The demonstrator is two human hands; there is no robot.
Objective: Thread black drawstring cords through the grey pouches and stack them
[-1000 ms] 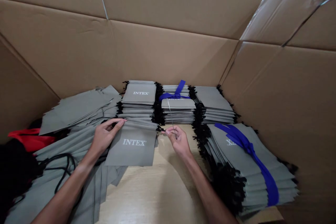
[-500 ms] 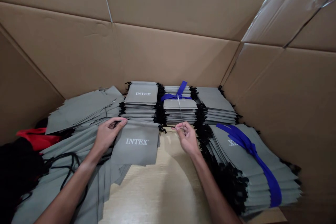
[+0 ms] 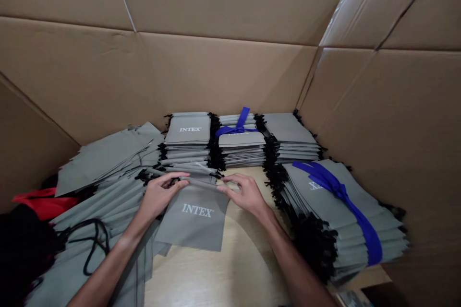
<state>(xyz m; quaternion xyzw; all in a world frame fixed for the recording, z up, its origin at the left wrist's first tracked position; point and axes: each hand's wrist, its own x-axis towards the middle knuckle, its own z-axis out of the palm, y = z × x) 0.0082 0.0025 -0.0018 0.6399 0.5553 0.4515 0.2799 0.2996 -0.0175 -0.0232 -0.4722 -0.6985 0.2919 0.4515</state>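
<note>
A grey drawstring pouch (image 3: 192, 220) with white INTEX lettering hangs between my two hands, just above the wooden table (image 3: 201, 278). My left hand (image 3: 162, 196) is closed on its upper left edge, with thumb and fingers pinching the hem. At the upper right corner, my right hand (image 3: 247, 194) has its thumb on the hem and its fingers curled over, gripping the pouch there. A short black cord end shows by the right fingertips. The thin needle-like tool seen earlier is not visible now.
Finished-looking pouch stacks stand at the back: one with INTEX on top (image 3: 189, 129), one tied with blue ribbon (image 3: 240, 127), one plain (image 3: 288, 127). A larger ribbon-tied stack (image 3: 342, 211) lies right. Loose grey pouches (image 3: 108, 153), black cords (image 3: 95, 244) and red cloth (image 3: 46, 201) lie left. Cardboard walls (image 3: 223, 72) surround everything.
My right hand has moved from holding a needle-like tool and cord, right of the pouch, onto the pouch's upper right corner. The pouch has shifted nearer to me and slightly right.
</note>
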